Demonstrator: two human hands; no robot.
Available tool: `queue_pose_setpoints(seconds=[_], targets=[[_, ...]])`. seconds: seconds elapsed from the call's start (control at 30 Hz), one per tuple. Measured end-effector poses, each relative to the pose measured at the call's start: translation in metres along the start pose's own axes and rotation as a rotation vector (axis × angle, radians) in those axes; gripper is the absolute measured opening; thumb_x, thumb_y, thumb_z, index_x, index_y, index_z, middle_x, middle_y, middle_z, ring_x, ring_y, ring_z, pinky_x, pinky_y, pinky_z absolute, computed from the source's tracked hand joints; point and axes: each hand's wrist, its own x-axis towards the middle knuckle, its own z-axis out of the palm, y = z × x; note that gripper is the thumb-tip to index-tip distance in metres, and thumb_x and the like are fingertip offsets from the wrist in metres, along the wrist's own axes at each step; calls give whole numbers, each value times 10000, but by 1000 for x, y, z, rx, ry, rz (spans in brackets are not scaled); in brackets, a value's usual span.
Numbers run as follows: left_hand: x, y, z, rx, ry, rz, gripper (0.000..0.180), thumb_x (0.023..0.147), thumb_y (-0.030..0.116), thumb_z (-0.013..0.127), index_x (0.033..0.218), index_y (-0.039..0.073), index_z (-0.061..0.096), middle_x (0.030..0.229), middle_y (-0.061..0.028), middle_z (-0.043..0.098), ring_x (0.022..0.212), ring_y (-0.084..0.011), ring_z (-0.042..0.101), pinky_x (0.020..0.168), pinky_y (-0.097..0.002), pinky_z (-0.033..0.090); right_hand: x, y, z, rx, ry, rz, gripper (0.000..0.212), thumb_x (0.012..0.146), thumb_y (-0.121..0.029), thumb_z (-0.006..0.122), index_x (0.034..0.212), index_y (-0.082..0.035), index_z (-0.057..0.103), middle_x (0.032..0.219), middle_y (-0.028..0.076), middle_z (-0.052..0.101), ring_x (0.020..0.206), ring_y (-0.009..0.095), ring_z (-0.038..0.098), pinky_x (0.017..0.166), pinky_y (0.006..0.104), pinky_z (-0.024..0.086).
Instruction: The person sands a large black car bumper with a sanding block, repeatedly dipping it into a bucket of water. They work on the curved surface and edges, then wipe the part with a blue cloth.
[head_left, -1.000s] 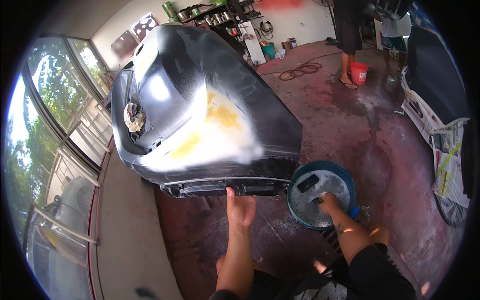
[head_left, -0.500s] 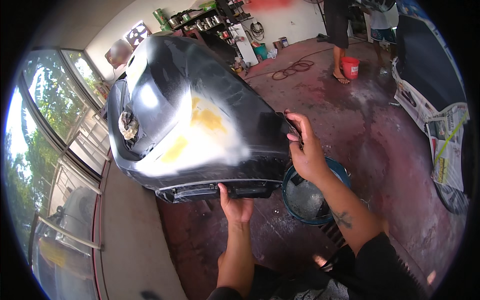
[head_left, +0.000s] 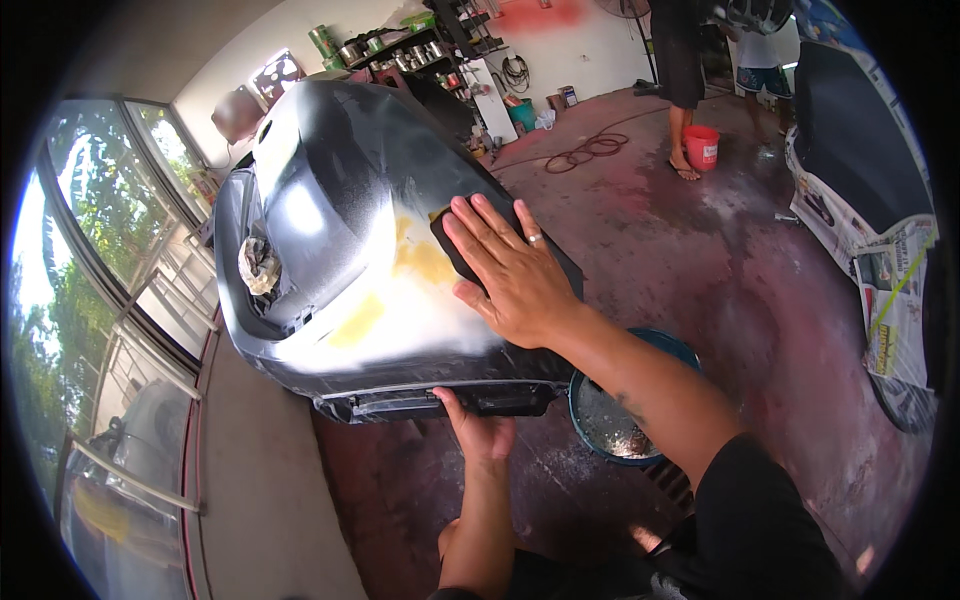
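Note:
A car bumper (head_left: 320,240) lies across the left and middle, black with a sprayed white area and yellow filler patches. My left hand (head_left: 484,434) grips its near lower edge from below, thumb on top and the other fingers hidden underneath. Flat over the right part of the white area, my right hand (head_left: 512,272) holds a dark sheet of sandpaper (head_left: 448,246) pressed against the surface. Its fingers are stretched, and a ring shows on one. A crumpled wad (head_left: 260,266) sits in the bumper's left opening.
A teal bucket (head_left: 582,424) with cloudy water stands below my right forearm. Two people are at the back, near a red bucket (head_left: 702,150). A coiled hose (head_left: 585,152) lies on the floor. Newspaper-masked dark panel (head_left: 862,130) rises at right; windows (head_left: 90,190) line the left.
My right hand has moved left from the bumper's right edge onto the white area and flattened, with the sandpaper under it. My left hand keeps its grip below.

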Motion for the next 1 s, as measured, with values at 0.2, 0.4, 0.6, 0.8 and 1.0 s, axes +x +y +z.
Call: queue_pose_setpoints(seconds=[0.2, 0.4, 0.6, 0.8, 1.0], targets=[[0, 1, -6, -19, -62, 16, 911, 954, 773, 576, 1598, 142, 442, 1628, -66, 469, 1486, -289, 448, 1277, -525, 308, -98, 11, 24, -22, -10, -5, 733, 1119, -531, 404, 1691, -87, 288, 1766, 117, 269, 1638, 297, 227, 1318, 586, 121], [1, 6, -7, -2, -50, -3, 905, 958, 770, 576, 1600, 145, 443, 1622, -59, 474, 1481, -298, 450, 1271, -535, 310, 1, 17, 2, 29, 16, -60, 755, 1111, -540, 411, 1688, -68, 290, 1760, 153, 269, 1641, 330, 213, 1316, 594, 110], [-4, 9, -8, -2, -79, 23, 879, 973, 751, 577, 1598, 146, 444, 1622, -68, 474, 1482, -303, 449, 1274, -535, 311, -25, 23, 6, 29, -16, -59, 771, 1123, -573, 334, 1701, -69, 249, 1774, 161, 224, 1650, 348, 177, 1312, 598, 96], [1, 4, -5, -15, -142, 8, 904, 973, 743, 587, 1608, 122, 422, 1626, -77, 465, 1483, -302, 445, 1277, -526, 307, -87, 29, 24, -5, 17, -1, 770, 1119, -543, 374, 1697, -49, 249, 1773, 178, 219, 1651, 353, 174, 1312, 600, 86], [3, -1, -2, -23, -68, -14, 889, 990, 737, 556, 1609, 116, 411, 1629, -65, 455, 1486, -283, 446, 1268, -512, 324, 33, 11, 3, 7, 63, 28, 703, 1120, -444, 445, 1688, -69, 273, 1767, 156, 245, 1636, 336, 221, 1305, 603, 145]])
